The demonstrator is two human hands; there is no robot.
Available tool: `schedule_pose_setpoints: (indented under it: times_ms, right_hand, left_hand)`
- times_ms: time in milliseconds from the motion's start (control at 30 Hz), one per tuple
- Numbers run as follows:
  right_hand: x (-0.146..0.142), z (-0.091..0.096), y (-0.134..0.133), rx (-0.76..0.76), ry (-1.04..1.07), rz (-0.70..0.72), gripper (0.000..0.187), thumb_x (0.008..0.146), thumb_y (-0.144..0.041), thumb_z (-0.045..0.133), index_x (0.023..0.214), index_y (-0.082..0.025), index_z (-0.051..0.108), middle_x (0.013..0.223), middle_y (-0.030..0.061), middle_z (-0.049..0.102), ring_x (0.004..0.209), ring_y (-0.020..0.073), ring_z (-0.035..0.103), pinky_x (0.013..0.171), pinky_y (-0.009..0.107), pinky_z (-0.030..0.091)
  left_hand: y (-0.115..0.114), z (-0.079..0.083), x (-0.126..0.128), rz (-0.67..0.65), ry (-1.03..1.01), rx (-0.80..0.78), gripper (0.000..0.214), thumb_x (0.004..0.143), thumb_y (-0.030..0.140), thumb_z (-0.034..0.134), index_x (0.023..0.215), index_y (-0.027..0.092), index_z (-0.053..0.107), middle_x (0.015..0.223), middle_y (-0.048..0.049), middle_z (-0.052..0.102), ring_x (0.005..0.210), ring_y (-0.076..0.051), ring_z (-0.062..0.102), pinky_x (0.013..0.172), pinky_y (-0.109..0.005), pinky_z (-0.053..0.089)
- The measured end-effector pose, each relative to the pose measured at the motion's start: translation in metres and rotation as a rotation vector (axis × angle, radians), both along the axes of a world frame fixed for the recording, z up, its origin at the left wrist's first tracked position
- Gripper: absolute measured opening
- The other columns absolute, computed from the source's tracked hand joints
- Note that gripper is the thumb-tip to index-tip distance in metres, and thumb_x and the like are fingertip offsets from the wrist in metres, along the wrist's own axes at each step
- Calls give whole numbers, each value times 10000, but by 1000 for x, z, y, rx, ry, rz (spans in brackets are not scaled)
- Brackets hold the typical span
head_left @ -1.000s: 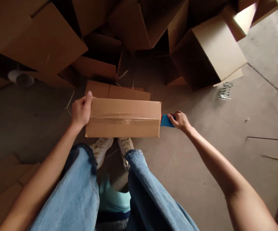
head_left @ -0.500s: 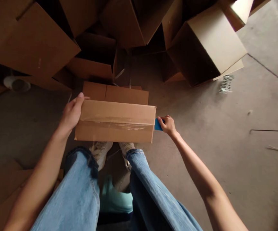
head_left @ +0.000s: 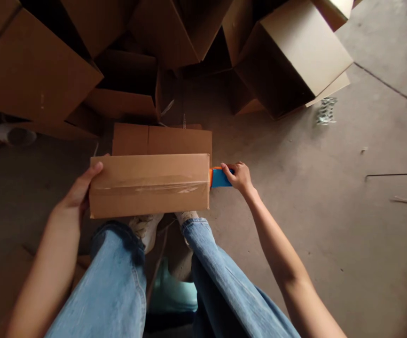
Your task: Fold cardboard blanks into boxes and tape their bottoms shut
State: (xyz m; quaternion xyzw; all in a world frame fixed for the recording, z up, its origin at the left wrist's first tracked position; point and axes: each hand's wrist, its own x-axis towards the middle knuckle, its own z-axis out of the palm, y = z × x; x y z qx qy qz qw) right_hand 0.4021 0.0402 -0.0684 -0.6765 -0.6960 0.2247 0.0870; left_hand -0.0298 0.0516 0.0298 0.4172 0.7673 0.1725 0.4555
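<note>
A closed brown cardboard box [head_left: 149, 185] with clear tape along its top seam is held up in front of my knees. My left hand [head_left: 78, 193] clasps its left end, fingers wrapped over the top edge. My right hand [head_left: 238, 176] grips a blue and orange tool [head_left: 218, 177], whose orange tip touches the box's right end at the taped seam. A flat piece of cardboard [head_left: 161, 140] lies just behind the box. My legs in blue jeans and white shoes show below.
A heap of large cardboard boxes [head_left: 291, 56] fills the top of the view, some open and tipped. A white round object [head_left: 15, 134] lies at the left. Bare concrete floor [head_left: 348, 211] spreads to the right, with small scraps [head_left: 326, 111] on it. A teal stool [head_left: 170, 295] shows between my legs.
The box has shifted left and slightly down. My right hand followed it with the tool, whose orange tip now shows at the box's right end.
</note>
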Motion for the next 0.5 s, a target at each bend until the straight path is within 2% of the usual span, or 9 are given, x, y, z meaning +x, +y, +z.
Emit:
schedule_pose_setpoints:
  times_ms: [100,133,200,333,500]
  right_hand:
    - [1,0,4,-23,-18,22,844,948,-730,176,649,-171,733,527,108,610,548,208,544,600,335,315]
    - [1,0,5,-29,-25,31,846,951,-727,174,662,-170,741,530,108,615,549,209,548,601,335,312]
    - [2,1,6,-38,-43,46,839,961,-710,176,686,-167,755,542,112,626,556,210,556,600,335,304]
    - [2,3,7,-67,-77,60,796,981,-667,208,747,-163,779,592,130,664,586,214,578,585,330,273]
    - [-4,13,5,-102,-130,69,758,998,-626,235,764,-158,783,613,138,680,603,224,598,566,330,235]
  left_hand:
    - [1,-1,-3,284,-281,-190,721,670,659,701,1299,309,654,820,-35,794,878,-316,721,760,-426,580]
    - [2,-1,-3,318,-326,-219,698,656,610,733,1289,324,659,833,-23,796,900,-316,720,775,-422,578]
    - [4,1,-2,310,-363,-235,666,661,573,732,1278,331,667,856,-20,800,924,-322,718,788,-426,573]
    - [7,1,0,255,-371,-245,701,676,603,685,1324,343,630,872,-16,805,928,-335,716,778,-442,572]
    - [2,6,0,222,-357,-237,779,716,621,609,1449,369,525,1135,21,779,1115,-350,667,880,-466,574]
